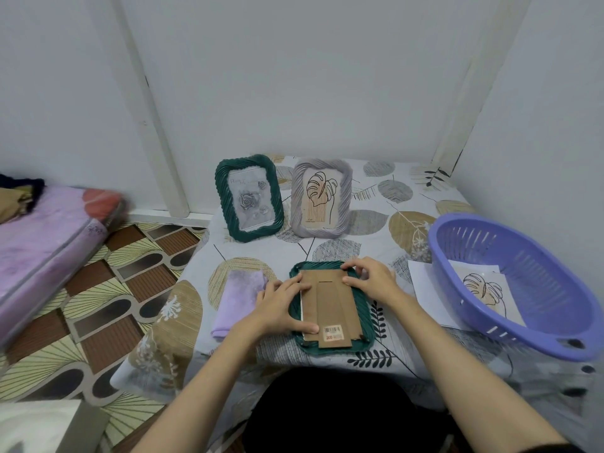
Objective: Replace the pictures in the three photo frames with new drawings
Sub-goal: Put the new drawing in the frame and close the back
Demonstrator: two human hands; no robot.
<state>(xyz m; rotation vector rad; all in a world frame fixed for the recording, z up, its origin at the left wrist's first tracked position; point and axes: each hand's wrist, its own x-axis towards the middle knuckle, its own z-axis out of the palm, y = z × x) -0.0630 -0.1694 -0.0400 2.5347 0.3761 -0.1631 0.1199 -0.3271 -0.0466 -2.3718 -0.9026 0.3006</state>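
A green photo frame [364, 322] lies face down on the table in front of me, its brown cardboard backing [330, 305] facing up. My left hand [281, 304] presses on the backing's left edge, thumb near the lower left corner. My right hand [369, 279] rests fingers on the backing's upper right corner and the frame's top edge. A second green frame [249, 197] with a grey rose picture stands at the back. Beside it stands a grey frame [322, 197] holding a leaf line drawing. A leaf drawing [487, 291] lies in the purple basket.
The purple slotted basket [536, 289] sits tilted at the right on white paper [421, 282]. A folded lilac cloth [238, 299] lies left of the frame. The leaf-patterned tablecloth [376, 223] covers the table. A pink mattress [49, 243] lies on the patterned floor at left.
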